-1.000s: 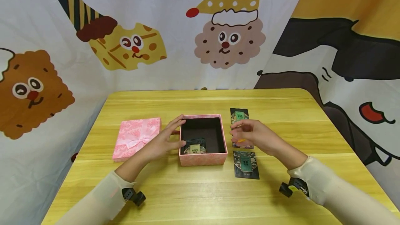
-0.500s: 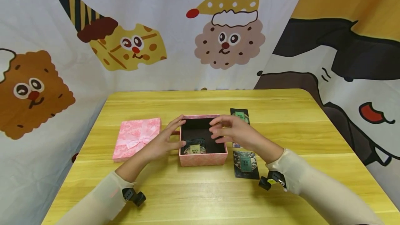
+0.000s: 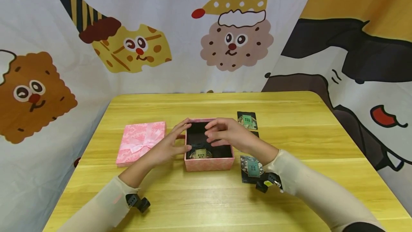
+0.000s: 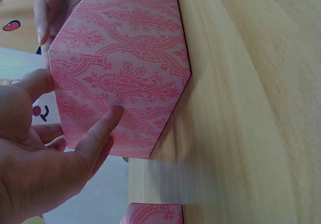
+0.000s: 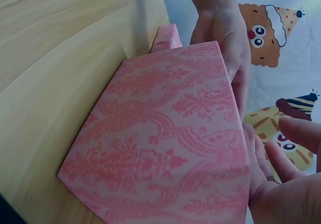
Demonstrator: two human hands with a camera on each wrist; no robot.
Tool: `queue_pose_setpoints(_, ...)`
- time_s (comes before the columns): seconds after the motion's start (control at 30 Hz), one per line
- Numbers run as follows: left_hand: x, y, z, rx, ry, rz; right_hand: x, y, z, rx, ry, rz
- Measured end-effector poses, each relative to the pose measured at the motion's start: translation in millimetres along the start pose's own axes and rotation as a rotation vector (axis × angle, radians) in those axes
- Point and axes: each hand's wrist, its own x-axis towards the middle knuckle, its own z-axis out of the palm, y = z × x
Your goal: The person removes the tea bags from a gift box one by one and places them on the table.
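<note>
A pink patterned gift box (image 3: 209, 165) stands uncovered mid-table, dark inside. Within it, toward the front left, lies a black packet with a pale label (image 3: 200, 154). My left hand (image 3: 170, 144) holds the box's left side, thumb at the near corner of the rim; one finger lies on the outer wall in the left wrist view. My right hand (image 3: 230, 133) hovers over the right half of the opening, fingers pointing inward. Thumb and index finger stand apart in the right wrist view, with nothing seen between them. The box wall (image 5: 160, 133) hides some of its fingers.
Pink box lid (image 3: 140, 144) with a ribbon bow rests left of the box. On the right, black packets lie in a column: a green-labelled one at the back (image 3: 246, 120), a partly covered one, and a floral one in front (image 3: 252, 167). A cartoon-printed curtain (image 3: 186, 46) hangs behind.
My right hand has moved left from above the packets on the table to over the box opening. My left hand and the box have stayed in place.
</note>
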Motion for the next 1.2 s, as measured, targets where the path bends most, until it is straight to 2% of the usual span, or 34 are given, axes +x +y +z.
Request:
queue_pose_setpoints(0.53, -0.4, 0.8, -0.8, -0.007, -0.005, 0.004, 31.5, 10, 21, -0.023, -0.021, 0.034)
queue_pose_setpoints(0.73, -0.4, 1.4, -0.4, -0.005, -0.007, 0.008, 39.3, 16, 26, -0.078, -0.022, 0.056)
queue_pose_setpoints(1.2, -1.3, 3.5, -0.2, 0.008, -0.011, -0.006, 46.3, 27, 31, -0.235, -0.01, -0.004)
